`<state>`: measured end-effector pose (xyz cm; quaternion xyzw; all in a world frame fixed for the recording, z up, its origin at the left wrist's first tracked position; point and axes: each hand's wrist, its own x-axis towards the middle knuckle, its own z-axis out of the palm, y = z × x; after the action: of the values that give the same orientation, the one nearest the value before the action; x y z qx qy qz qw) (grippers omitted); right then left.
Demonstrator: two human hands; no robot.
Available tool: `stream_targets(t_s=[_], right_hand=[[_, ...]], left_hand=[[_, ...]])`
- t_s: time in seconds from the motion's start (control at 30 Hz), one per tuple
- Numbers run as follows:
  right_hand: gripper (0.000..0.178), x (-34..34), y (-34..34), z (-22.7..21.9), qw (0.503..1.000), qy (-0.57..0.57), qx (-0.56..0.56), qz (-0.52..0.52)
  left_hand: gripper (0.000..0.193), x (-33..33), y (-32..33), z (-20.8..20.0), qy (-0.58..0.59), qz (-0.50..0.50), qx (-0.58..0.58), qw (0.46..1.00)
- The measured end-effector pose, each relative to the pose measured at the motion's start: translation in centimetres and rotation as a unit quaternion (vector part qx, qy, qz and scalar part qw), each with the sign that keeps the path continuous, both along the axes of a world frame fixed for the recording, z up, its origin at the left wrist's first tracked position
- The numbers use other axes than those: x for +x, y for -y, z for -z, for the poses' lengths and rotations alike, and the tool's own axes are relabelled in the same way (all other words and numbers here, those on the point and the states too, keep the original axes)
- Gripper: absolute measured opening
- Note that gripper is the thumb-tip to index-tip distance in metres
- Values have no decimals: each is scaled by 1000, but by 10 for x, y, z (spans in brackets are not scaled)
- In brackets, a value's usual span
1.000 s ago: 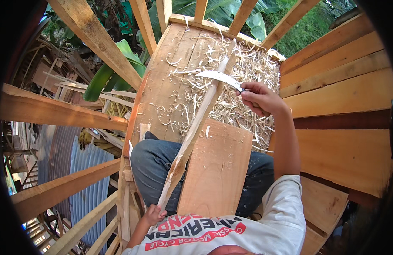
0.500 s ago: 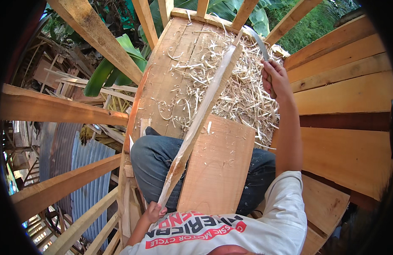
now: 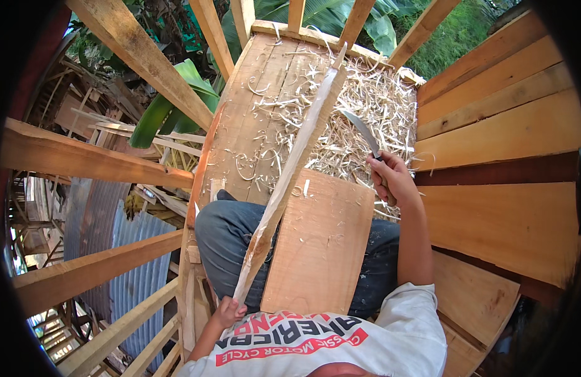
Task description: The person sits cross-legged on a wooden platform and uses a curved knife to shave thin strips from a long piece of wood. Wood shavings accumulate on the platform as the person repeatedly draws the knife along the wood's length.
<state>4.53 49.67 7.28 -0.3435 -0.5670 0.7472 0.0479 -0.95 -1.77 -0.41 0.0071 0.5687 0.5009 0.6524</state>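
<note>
A long, pale wooden pole (image 3: 289,173), roughly shaved with a narrowed far tip, slants from near my waist up to the far edge of the platform. My left hand (image 3: 229,311) is closed around its near end. In my right hand (image 3: 392,179) is a knife with a curved blade (image 3: 363,132), held by its handle; the blade points up and left, apart from the pole. A flat wooden board (image 3: 322,242) lies across my lap, its left side beside the pole, with a few shavings on it.
Curly wood shavings (image 3: 372,107) heap on the plank platform (image 3: 237,138) ahead. Upright wooden slats (image 3: 139,56) stand around the left and far sides, and wide planks (image 3: 498,226) form the right wall. Corrugated sheets (image 3: 139,264) and green leaves show outside.
My right hand has drawn the knife back toward me, from near the pole's far tip to above the board's far right corner. My left hand keeps its grip on the pole.
</note>
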Motion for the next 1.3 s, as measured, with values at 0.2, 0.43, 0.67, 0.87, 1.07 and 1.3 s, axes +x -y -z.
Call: stream_targets(t_s=[0.2,0.43,0.67,0.87,1.07,1.3], right_hand=[[11,-20,-11,-34,990,-32,79,-117],[28,-14,6,-42,986,-16,163,-41],[23,-7,2,-48,980,-37,194,33],[20,-12,-10,-41,954,-221,145,142],[19,-75,-10,-48,986,-111,94,-78],[23,-92,-11,-53,985,-60,73,-146]], left_hand=[[70,4,4,6,20,-49,10,999],[70,3,10,13,39,-42,26,998],[68,-5,12,11,67,-6,50,996],[67,-7,8,10,68,-15,27,997],[67,-6,14,14,73,-14,39,996],[66,-6,7,8,56,-16,28,998]])
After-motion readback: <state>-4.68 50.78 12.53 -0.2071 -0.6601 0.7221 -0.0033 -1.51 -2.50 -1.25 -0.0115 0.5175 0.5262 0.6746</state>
